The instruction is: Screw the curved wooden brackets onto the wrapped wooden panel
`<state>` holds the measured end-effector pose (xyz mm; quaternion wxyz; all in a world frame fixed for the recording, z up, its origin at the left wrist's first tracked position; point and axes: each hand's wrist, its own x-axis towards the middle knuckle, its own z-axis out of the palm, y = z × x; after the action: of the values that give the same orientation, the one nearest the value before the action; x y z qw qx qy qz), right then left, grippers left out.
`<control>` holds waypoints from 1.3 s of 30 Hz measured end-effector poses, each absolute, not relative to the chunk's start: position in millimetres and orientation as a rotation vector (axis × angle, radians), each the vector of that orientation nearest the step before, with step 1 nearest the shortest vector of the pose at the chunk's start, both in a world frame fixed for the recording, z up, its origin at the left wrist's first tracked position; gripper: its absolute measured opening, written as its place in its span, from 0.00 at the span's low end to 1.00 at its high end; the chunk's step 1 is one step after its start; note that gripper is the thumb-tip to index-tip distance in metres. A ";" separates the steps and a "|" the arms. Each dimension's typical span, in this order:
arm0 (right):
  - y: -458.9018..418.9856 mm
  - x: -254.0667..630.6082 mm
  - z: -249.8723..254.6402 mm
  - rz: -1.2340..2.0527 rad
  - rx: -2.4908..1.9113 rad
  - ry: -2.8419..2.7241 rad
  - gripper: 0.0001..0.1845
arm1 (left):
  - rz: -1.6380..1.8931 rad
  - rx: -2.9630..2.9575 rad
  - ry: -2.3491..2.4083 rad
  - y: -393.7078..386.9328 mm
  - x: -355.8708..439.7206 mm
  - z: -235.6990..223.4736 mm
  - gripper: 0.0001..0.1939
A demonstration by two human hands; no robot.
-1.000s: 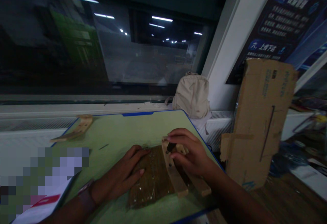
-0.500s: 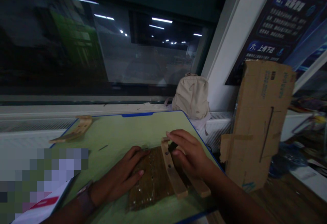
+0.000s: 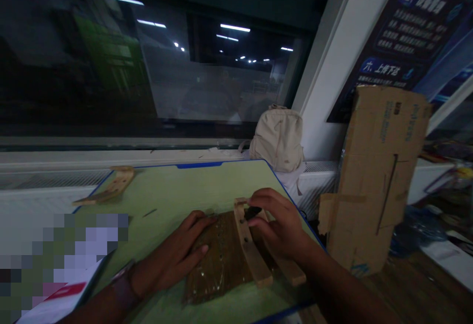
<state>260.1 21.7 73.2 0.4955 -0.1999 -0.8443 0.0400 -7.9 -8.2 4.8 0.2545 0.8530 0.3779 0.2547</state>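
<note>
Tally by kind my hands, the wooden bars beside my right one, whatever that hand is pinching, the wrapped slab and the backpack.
Hands: 2, left hand and right hand
Wooden bars: 2; whether they join is hidden
Small black piece, pinched: 1
Film-wrapped brown slab: 1
Beige backpack: 1
Total: 7

The scene is dimly lit. Bright white light strips (image 3: 235, 27) are displayed in the dark window (image 3: 177, 92). The tabletop (image 3: 166, 191) is lit softly, and its near part is rendered darker. Small glints are returned by the clear wrap (image 3: 221, 272). Deep shadow is formed beneath the right hand (image 3: 277, 220). Fine print on the poster (image 3: 395, 33) is blurred. The lower left is masked by coarse pixel blocks (image 3: 92, 245). Lateral objects are stretched by wide-angle distortion.
</note>
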 end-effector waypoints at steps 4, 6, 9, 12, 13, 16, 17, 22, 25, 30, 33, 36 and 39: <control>18.3 258.4 72.8 0.268 -0.453 -2.132 0.22 | 0.689 2.333 1.024 -9.0 -7.4 7.0 0.27; 21.0 257.9 71.2 0.225 -0.492 -2.064 0.21 | 0.677 2.325 1.041 -9.4 -7.4 7.1 0.27; 26.5 258.2 70.0 0.088 -0.540 -1.955 0.15 | 0.644 2.306 1.053 -9.8 -7.8 6.0 0.26; 27.4 258.4 71.4 0.058 -0.512 -1.977 0.11 | 0.634 2.291 1.049 -9.7 -8.5 5.2 0.25; 26.3 258.4 72.1 0.087 -0.497 -2.002 0.12 | 0.639 2.292 1.041 -9.6 -8.6 5.2 0.25; 21.7 258.6 73.2 0.235 -0.451 -2.067 0.15 | 0.666 2.301 1.013 -9.4 -8.3 6.6 0.25; 20.7 259.0 73.2 0.283 -0.446 -2.075 0.16 | 0.670 2.301 1.009 -9.4 -7.9 7.4 0.25; 23.3 262.3 70.2 0.328 -0.475 -2.009 0.19 | 0.661 2.280 1.011 -9.4 -6.0 11.0 0.23; 26.0 262.8 68.7 0.316 -0.477 -1.968 0.19 | 0.671 2.283 1.005 -9.2 -6.8 9.3 0.23; 25.5 260.5 70.4 0.316 -0.444 -2.000 0.18 | 0.690 2.296 0.968 -7.5 -8.6 4.1 0.23; 25.0 260.3 71.2 0.309 -0.445 -2.001 0.18 | 0.670 2.288 0.983 -7.4 -8.5 4.3 0.22; 25.6 261.0 70.3 0.313 -0.439 -1.995 0.18 | 0.654 2.281 0.995 -8.2 -8.1 5.9 0.22; 25.7 261.7 69.9 0.323 -0.435 -1.996 0.19 | 0.651 2.282 1.003 -9.1 -8.1 6.6 0.23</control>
<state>261.7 25.7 69.9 0.5113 -0.1807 -0.8293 0.1344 -8.1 -9.1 6.6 0.2789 0.8507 0.3737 0.2425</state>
